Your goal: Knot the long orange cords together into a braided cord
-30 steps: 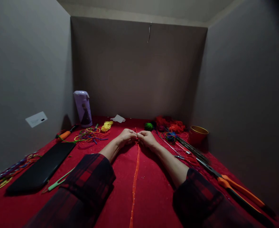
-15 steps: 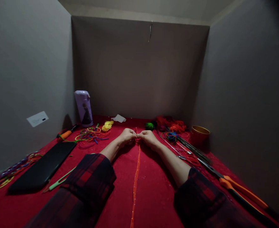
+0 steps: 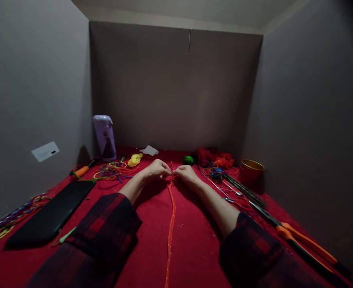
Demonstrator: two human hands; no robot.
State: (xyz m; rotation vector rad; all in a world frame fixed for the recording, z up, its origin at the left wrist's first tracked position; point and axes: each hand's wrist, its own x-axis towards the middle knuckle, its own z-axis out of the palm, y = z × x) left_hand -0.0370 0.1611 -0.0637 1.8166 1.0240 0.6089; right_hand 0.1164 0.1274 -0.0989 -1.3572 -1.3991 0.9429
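An orange-red cord [image 3: 172, 216] runs from the near edge of the red cloth up to my two hands. My left hand [image 3: 157, 169] pinches strands of it from the left, fingertips closed. From the right, my right hand [image 3: 186, 174] also pinches the cord, its fingertips close beside those of the left. Loops or a small knot of cord show just below the fingertips, and a short end sticks up above them. The exact way the strands cross is too small to make out.
Long-nosed pliers [image 3: 287, 232] with orange handles lie at right, near wires [image 3: 245, 188] and a red cup [image 3: 251, 170]. On the left are a black tablet-like slab [image 3: 52, 214], tangled cords [image 3: 112, 170] and a purple flask [image 3: 105, 138]. Grey walls [image 3: 176, 88] enclose three sides.
My left hand has shifted slightly left and up, opening a small gap between the hands. The cord below them has bent a little leftward. The view has moved slightly.
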